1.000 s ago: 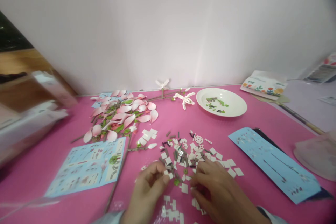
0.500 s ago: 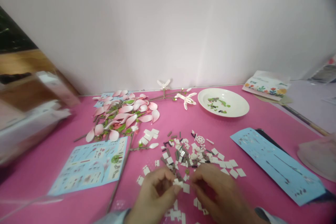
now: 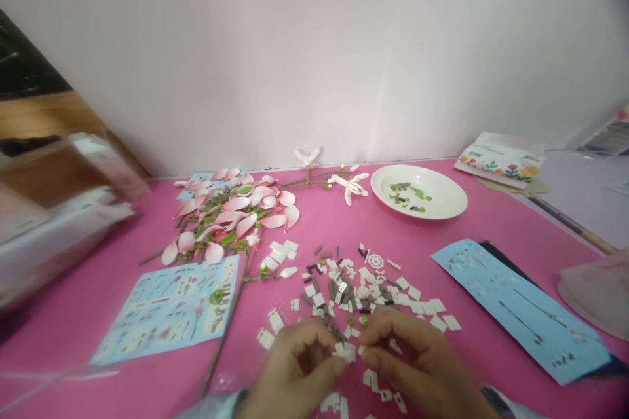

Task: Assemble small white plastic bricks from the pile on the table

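Observation:
At the front centre my left hand (image 3: pixel 297 370) pinches a small white piece (image 3: pixel 345 351) between thumb and forefinger. Close on its right, my right hand (image 3: pixel 417 366) has thumb and forefinger together around a tiny white bit (image 3: pixel 362 350); the two hands do not touch. Just beyond them lies a spread of white, brown and black pieces (image 3: pixel 344 288), with a white wheel-shaped piece (image 3: pixel 376 262) at its back. More white pieces (image 3: pixel 373 381) lie between and below the hands.
Pink petals (image 3: pixel 236 204) and stems are heaped at the left, above a blue instruction sheet (image 3: pixel 167 308). A long brown stem (image 3: pixel 223 334) runs toward the front. White plate (image 3: pixel 442 200) with green pieces stands back right; a blue booklet (image 3: pixel 515 308) lies right.
My right thumb and forefinger have come together around a tiny white bit, near my left hand. The white piece in my left hand has shifted slightly right.

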The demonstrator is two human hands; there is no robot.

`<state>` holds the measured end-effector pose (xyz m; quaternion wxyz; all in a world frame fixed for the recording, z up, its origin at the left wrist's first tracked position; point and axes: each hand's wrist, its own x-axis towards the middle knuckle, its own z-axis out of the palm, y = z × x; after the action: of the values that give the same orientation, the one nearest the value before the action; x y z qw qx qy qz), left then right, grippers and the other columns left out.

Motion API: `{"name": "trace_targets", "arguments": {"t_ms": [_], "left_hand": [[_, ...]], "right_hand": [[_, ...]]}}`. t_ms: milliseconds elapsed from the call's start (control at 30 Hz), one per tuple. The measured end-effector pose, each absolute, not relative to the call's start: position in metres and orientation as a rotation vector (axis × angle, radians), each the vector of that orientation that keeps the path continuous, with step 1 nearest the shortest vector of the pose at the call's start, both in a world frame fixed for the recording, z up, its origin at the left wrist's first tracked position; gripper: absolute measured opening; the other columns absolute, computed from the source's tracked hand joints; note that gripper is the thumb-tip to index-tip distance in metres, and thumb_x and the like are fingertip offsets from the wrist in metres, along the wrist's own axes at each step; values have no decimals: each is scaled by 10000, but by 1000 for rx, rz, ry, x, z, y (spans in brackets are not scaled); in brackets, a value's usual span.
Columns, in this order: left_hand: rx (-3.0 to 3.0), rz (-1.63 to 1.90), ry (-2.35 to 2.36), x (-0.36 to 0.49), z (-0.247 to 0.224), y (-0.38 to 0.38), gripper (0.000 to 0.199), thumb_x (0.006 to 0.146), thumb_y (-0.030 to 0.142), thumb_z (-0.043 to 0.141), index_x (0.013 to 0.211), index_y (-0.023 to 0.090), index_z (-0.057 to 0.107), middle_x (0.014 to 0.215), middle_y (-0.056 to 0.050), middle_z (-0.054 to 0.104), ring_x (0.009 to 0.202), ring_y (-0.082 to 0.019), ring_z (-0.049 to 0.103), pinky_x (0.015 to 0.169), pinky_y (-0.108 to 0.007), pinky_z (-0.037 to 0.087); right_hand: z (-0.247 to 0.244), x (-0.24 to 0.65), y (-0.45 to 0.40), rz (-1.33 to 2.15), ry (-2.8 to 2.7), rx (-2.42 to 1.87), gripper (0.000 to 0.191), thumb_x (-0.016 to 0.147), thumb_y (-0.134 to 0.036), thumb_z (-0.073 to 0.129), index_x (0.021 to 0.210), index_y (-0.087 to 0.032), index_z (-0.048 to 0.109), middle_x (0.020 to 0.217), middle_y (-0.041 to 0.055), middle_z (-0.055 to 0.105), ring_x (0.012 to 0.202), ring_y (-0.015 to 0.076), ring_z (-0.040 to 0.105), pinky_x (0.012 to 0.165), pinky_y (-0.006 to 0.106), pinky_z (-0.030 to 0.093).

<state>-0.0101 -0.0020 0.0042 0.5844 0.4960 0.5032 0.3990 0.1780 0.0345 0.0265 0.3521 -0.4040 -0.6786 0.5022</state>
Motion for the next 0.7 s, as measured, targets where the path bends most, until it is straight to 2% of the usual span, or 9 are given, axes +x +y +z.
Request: {"name": "trace_targets", "arguments": {"t_ms": [167,367,700], "left_hand": [[1206,963,1119,-11,-4,-5,297,817,424,656,699,178,540,569,55,400,508,-97,320,490,-240,250],[1239,968,1090,-11,-3,-4,284,812,410,663,690,173,563,579,44,418,527,-102,345,505,-235,271],[1331,902,1112,-7,12,-3,253,772,295,642,624,199,461,590,30,433,562,-124,395,519,-245,296]], "right_hand": [[29,176,34,1311,-1755,-923,96,805,-223,643,716,-188,649,684,26,626,652,168,600,590,266,499],[29,176,34,1224,-1799,-872,118,842,-262,653,752,-192,680,689,42,659,645,170,626,585,265,522],[26,176,32,1246,-1822,-773,73,821,-159,666,789,-212,704,769,39,687,713,165,663,649,266,547]]}}
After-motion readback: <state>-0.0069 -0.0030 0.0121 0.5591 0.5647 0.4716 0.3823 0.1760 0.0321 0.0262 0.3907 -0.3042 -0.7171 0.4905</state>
